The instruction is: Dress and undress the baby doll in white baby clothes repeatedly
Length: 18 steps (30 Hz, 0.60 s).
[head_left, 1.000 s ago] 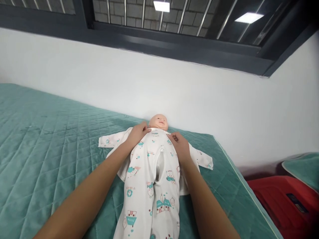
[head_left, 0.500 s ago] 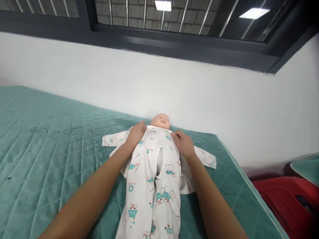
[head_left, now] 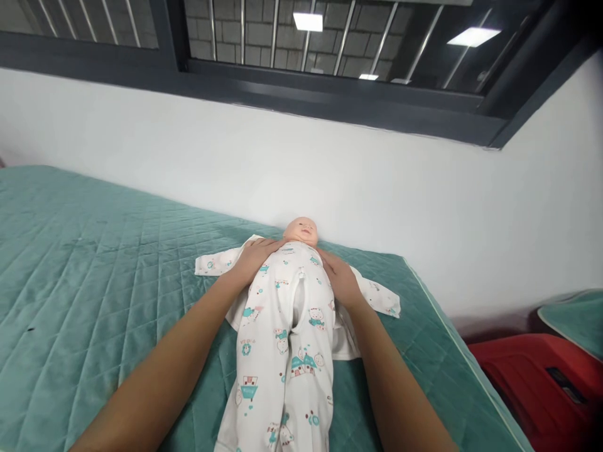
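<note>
A baby doll [head_left: 301,231] lies face up, its head by the white wall. White printed baby pants [head_left: 287,333] cover its front up to the chest and run toward me. Under them spreads a white printed baby shirt [head_left: 384,298], its sleeves stretched out to both sides. My left hand [head_left: 257,256] rests on the doll's left-of-view shoulder and the pants' top edge, fingers extended. On the other side my right hand [head_left: 340,276] lies against the doll's upper side with fingers stretched toward its neck. The doll's arms and torso are hidden by cloth and my hands.
A green quilted cover [head_left: 117,301] lies under everything. Behind it stands a white wall [head_left: 226,157] below a dark window frame [head_left: 330,103]. Past the cover's right edge is a red plastic object [head_left: 532,383], with another green cover [head_left: 575,320] beyond.
Both hands have gone from pinching the pants' top edge to lying flatter, with fingers extended toward the doll's neck. The view has shifted slightly.
</note>
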Available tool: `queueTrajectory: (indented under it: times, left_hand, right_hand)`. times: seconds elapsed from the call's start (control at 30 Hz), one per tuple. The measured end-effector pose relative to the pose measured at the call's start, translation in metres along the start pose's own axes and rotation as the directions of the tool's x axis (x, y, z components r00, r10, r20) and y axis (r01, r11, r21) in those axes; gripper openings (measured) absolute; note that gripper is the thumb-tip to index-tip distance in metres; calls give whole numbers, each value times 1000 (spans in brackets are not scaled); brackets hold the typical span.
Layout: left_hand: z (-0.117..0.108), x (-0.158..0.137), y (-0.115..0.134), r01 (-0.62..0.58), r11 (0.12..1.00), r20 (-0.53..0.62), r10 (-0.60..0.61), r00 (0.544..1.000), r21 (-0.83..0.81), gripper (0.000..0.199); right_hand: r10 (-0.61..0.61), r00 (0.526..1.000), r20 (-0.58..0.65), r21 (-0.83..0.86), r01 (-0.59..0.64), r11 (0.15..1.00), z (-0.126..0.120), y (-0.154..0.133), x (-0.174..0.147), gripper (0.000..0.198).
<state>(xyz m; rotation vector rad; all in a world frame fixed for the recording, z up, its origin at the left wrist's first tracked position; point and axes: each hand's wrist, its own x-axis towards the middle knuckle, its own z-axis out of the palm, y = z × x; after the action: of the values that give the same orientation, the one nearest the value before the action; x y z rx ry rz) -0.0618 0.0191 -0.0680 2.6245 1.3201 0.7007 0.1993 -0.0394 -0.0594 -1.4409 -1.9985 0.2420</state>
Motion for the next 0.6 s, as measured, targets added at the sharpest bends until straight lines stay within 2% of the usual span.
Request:
queueTrajectory:
  times: [0.13, 0.3, 0.37, 0.43, 0.53, 0.6]
  left_hand:
    - [-2, -11, -1, 0, 1000, -14, 1, 1000, 28, 50]
    - [-5, -45, 4, 2, 999, -94, 3, 996, 51, 55]
    - [-7, -67, 11, -6, 1000, -141, 10, 990, 30, 60]
    - [-12, -93, 22, 28, 999, -203, -34, 979, -31, 60]
    - [-25, -142, 50, 100, 974, -292, -157, 943, -201, 49]
    - [-35, -180, 74, 84, 937, -298, -192, 935, -340, 38]
  right_hand:
    - [-29, 999, -18, 6, 29, 1000, 1, 1, -8, 48]
    - [84, 994, -63, 50, -81, 995, 6, -15, -48, 52]
    - [108, 987, -123, 131, -92, 987, 9, -32, -74, 56]
    - [118, 979, -164, 209, -82, 974, 11, -54, -102, 61]
    - [81, 981, -174, 251, -36, 967, 7, -91, -139, 61]
    - [39, 986, -162, 236, 0, 972, -1, -118, -160, 56]
